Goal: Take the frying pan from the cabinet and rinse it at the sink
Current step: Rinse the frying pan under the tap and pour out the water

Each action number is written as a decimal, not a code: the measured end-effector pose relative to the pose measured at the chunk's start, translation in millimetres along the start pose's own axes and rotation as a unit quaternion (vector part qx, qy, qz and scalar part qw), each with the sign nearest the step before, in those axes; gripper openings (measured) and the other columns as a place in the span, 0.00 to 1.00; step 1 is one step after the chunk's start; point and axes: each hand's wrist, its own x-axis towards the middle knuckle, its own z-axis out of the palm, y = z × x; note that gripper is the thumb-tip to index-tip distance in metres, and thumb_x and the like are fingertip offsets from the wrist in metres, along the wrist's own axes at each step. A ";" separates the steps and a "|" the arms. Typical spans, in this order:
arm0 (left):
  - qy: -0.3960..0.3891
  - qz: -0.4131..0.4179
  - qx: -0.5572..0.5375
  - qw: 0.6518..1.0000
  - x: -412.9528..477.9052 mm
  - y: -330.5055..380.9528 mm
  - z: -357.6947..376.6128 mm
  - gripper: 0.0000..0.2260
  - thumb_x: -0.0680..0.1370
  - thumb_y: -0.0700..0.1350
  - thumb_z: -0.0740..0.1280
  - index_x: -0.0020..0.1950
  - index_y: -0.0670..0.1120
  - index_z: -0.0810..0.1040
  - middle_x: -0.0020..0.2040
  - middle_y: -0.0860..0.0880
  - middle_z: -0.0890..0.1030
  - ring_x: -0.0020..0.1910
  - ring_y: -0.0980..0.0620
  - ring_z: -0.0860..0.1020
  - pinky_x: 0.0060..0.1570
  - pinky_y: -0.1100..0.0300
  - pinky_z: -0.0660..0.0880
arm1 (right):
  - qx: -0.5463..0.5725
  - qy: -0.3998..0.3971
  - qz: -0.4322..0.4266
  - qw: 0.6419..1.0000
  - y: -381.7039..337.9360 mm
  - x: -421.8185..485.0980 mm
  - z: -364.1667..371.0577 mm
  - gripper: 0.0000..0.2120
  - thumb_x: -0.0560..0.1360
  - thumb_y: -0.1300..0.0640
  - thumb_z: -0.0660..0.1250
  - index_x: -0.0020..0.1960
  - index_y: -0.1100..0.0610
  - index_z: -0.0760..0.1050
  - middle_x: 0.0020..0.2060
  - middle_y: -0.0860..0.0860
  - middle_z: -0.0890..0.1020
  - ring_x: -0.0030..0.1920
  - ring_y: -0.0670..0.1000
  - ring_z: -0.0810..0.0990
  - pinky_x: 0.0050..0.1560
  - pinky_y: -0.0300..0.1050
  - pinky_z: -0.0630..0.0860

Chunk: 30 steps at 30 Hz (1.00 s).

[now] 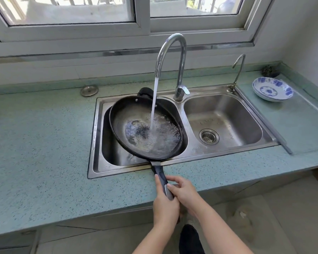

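So we're well into the rinse step here: the frying pan (145, 129) is out of the cabinet and sitting over the left basin of the double sink (226, 153), tipped a bit so its far rim rides higher than the near one, with its handle (162, 178) sticking out toward 6 o'clock across the sink's front lip and over the green speckled surface (44, 153). The tall faucet (170, 57) is running, and the stream of water (153, 105) lands just right of the pan's middle, foaming and pooling toward the 4 o'clock side of the pan floor. Both hands are on the handle: the left hand (164, 206) is wrapped around it from below near the end, and the right hand (184, 191) is closed over it from the 3 o'clock side, fingers curled on top. My guess for the next move is a swirl or tilt so the water sweeps over the dark patch left of centre, then tipping the pan to dump it into the basin; that wants a firm two-handed hold since a pan full of water gets heavy out at the end of a long handle. The right basin is bare down to its drain (209, 136). Over at 2 o'clock a stack of blue-and-white bowls (273, 88) sits well clear. As for writing, there's a small stamped mark on the front wall between the basins, but it's too tiny for me to read, and nothing legible on the pan.
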 end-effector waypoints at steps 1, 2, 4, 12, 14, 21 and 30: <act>-0.002 0.000 -0.012 1.000 -0.5 1.0 -2.0 0.33 0.78 0.47 0.62 0.76 0.60 0.46 0.37 0.50 0.79 0.36 0.49 0.78 0.34 0.59 0.73 | 0.007 -0.003 0.001 1.000 -0.4 -0.5 0.3 0.14 0.77 0.64 0.61 0.62 0.56 0.74 0.45 0.53 0.81 0.44 0.46 0.81 0.40 0.34 0.77; -0.005 -0.002 -0.025 1.000 -0.3 1.5 -5.2 0.34 0.77 0.46 0.64 0.76 0.61 0.47 0.37 0.53 0.78 0.36 0.50 0.78 0.36 0.57 0.75 | 0.015 -0.006 0.003 1.000 -0.9 -0.4 1.3 0.14 0.77 0.64 0.61 0.61 0.57 0.74 0.44 0.53 0.82 0.43 0.47 0.81 0.40 0.36 0.78; -0.020 -0.016 -0.064 0.998 -0.2 1.4 -14.3 0.35 0.75 0.44 0.65 0.75 0.63 0.49 0.39 0.53 0.80 0.35 0.50 0.79 0.38 0.56 0.77 | 0.023 -0.016 0.005 1.000 -2.9 -1.2 4.9 0.13 0.77 0.63 0.62 0.61 0.56 0.74 0.44 0.53 0.82 0.42 0.48 0.82 0.38 0.37 0.78; -0.078 -0.049 -0.164 0.982 -5.7 2.0 -53.5 0.36 0.75 0.34 0.61 0.75 0.62 0.53 0.22 0.48 0.75 0.19 0.51 0.71 0.18 0.66 0.67 | 0.042 -0.035 0.020 0.998 -10.9 0.4 28.2 0.17 0.76 0.62 0.65 0.64 0.59 0.69 0.44 0.56 0.78 0.37 0.49 0.78 0.33 0.37 0.76; -0.083 -0.060 -0.158 0.982 -6.4 2.2 -50.5 0.36 0.74 0.35 0.62 0.74 0.62 0.53 0.25 0.47 0.77 0.20 0.50 0.73 0.20 0.65 0.69 | 0.040 -0.034 0.032 0.998 -11.8 0.5 25.3 0.17 0.75 0.62 0.65 0.64 0.61 0.70 0.45 0.56 0.79 0.38 0.50 0.79 0.31 0.37 0.76; -0.004 0.000 0.078 0.997 -6.3 11.7 -42.6 0.33 0.77 0.45 0.62 0.77 0.48 0.48 0.65 0.43 0.76 0.63 0.44 0.73 0.53 0.58 0.69 | -0.068 -0.014 0.010 0.998 -15.9 5.8 23.3 0.18 0.74 0.60 0.68 0.62 0.61 0.71 0.44 0.56 0.79 0.38 0.45 0.78 0.33 0.30 0.74; -0.012 -0.009 -0.114 0.993 -3.1 2.6 -54.8 0.19 0.71 0.34 0.64 0.56 0.53 0.77 0.35 0.47 0.79 0.25 0.50 0.75 0.22 0.59 0.75 | 0.038 -0.036 0.040 0.998 -14.0 6.2 32.3 0.15 0.74 0.63 0.66 0.60 0.64 0.72 0.47 0.57 0.79 0.42 0.51 0.80 0.39 0.39 0.78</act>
